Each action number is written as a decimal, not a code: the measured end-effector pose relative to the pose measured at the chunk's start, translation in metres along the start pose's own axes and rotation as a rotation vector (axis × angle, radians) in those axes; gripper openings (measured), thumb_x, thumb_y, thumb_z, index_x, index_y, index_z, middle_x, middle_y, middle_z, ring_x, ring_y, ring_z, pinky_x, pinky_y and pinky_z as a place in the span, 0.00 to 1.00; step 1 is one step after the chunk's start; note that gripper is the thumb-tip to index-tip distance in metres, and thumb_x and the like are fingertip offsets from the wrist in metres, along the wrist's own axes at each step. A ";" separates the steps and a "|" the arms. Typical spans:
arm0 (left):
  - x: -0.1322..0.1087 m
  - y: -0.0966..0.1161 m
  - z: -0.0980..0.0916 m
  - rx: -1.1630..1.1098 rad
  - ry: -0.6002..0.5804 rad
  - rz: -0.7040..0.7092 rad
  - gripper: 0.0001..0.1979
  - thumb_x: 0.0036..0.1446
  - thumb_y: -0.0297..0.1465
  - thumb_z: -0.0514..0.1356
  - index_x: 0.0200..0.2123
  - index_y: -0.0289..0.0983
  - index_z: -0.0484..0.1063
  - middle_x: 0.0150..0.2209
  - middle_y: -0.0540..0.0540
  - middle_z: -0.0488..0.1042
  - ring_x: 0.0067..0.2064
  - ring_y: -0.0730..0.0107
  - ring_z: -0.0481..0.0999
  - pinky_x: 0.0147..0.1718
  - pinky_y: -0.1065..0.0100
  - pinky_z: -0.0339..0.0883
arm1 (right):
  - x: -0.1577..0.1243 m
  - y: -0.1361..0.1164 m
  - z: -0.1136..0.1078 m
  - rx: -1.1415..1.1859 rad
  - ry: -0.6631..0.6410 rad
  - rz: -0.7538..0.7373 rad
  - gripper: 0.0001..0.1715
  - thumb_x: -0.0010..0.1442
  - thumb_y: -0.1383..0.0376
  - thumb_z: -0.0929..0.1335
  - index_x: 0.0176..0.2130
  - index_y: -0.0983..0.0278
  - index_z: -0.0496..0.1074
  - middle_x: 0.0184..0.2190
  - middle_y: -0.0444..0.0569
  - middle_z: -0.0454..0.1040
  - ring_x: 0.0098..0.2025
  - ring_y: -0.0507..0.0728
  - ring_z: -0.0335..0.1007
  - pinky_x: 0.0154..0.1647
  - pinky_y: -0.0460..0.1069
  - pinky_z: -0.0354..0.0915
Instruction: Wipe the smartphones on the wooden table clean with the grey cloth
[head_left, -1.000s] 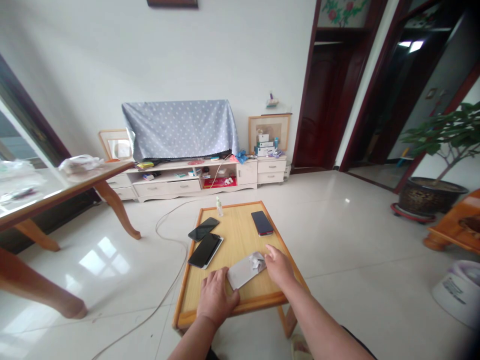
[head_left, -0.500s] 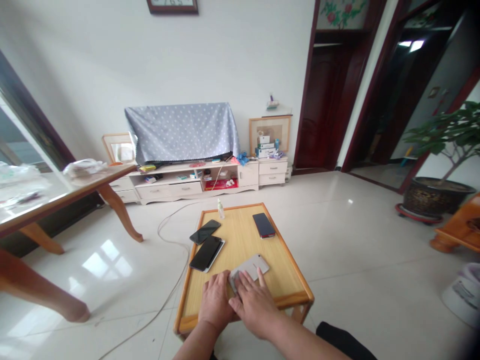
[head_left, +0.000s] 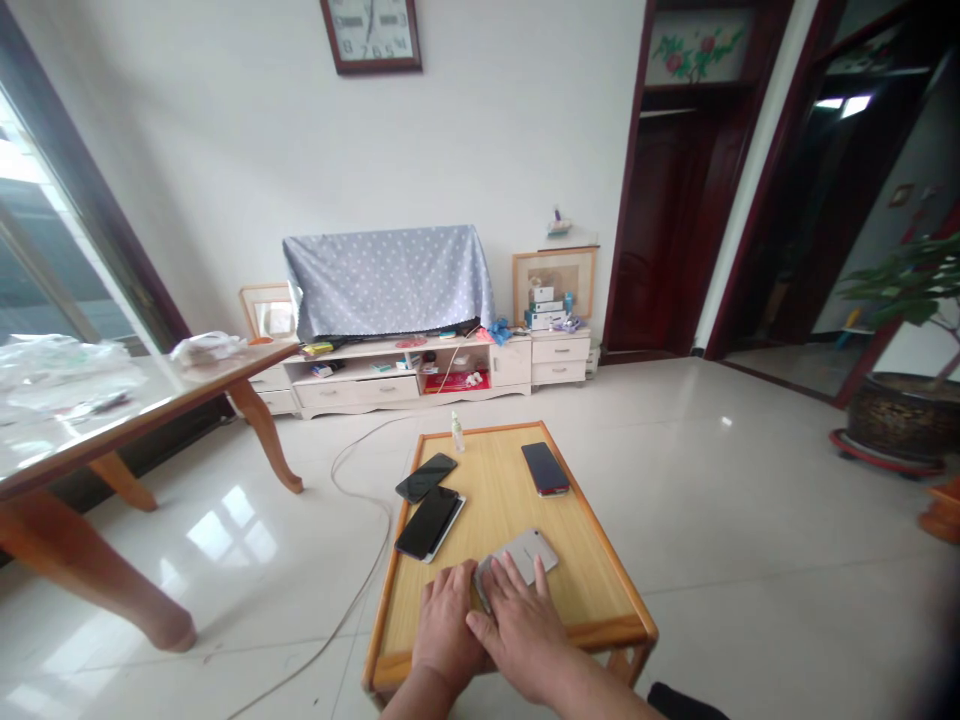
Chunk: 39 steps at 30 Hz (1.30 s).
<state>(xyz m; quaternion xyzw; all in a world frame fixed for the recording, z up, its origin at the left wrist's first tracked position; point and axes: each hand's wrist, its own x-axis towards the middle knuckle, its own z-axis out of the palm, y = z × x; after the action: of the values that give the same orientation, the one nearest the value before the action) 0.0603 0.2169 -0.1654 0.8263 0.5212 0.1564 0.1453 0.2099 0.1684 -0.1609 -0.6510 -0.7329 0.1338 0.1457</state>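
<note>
A silver-grey smartphone [head_left: 534,549] lies back side up near the front of the small wooden table. My right hand [head_left: 519,622] is laid on its lower left part, fingers stretched out and slightly spread. A darker grey patch shows by these fingertips; whether it is a thin cloth cannot be made out. Close against the phone's left end is my left hand [head_left: 450,622], its fingers bent together at that edge and its thumb hidden by my right hand. Left of the hands, a black phone [head_left: 429,522] overlaps a white-edged one, with another dark phone [head_left: 426,477] behind.
A dark blue phone with a red edge [head_left: 546,468] lies at the right of the small table [head_left: 495,455]. A clear spray bottle [head_left: 457,432] stands at its far left corner. A cable [head_left: 360,570] runs over the floor, and a larger table [head_left: 247,362] stands left.
The view has tilted up and turned a little left, so everything sits lower and further right. Both hands keep about the same place on the phone.
</note>
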 end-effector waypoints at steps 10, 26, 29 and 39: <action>-0.002 -0.002 0.002 0.013 0.009 -0.024 0.29 0.53 0.39 0.57 0.60 0.40 0.64 0.57 0.42 0.70 0.57 0.57 0.65 0.58 0.61 0.50 | 0.019 0.005 -0.009 0.008 -0.023 0.130 0.38 0.71 0.44 0.46 0.69 0.54 0.56 0.70 0.47 0.54 0.74 0.65 0.36 0.68 0.73 0.22; -0.001 -0.003 -0.002 0.058 -0.037 -0.071 0.34 0.49 0.38 0.58 0.61 0.40 0.62 0.57 0.41 0.71 0.58 0.56 0.66 0.58 0.63 0.52 | 0.025 0.013 -0.007 -0.046 0.027 0.222 0.37 0.71 0.46 0.47 0.68 0.54 0.60 0.69 0.45 0.55 0.74 0.66 0.36 0.68 0.74 0.26; -0.002 -0.002 -0.006 0.076 -0.106 -0.078 0.30 0.56 0.36 0.53 0.63 0.42 0.60 0.60 0.42 0.69 0.60 0.58 0.65 0.58 0.62 0.52 | 0.012 -0.006 0.005 0.033 -0.062 0.055 0.34 0.71 0.47 0.48 0.68 0.49 0.59 0.68 0.43 0.57 0.73 0.66 0.39 0.69 0.73 0.28; -0.002 0.002 -0.012 0.051 -0.090 -0.094 0.34 0.45 0.38 0.60 0.58 0.40 0.65 0.56 0.41 0.72 0.58 0.55 0.66 0.57 0.61 0.53 | 0.015 0.027 -0.007 -0.103 0.061 0.304 0.37 0.70 0.43 0.49 0.67 0.51 0.61 0.69 0.45 0.56 0.73 0.68 0.38 0.67 0.76 0.33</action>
<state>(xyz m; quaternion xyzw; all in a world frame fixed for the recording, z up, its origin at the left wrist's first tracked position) 0.0566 0.2150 -0.1538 0.8105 0.5562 0.0989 0.1545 0.2356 0.1865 -0.1642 -0.7648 -0.6270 0.0967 0.1124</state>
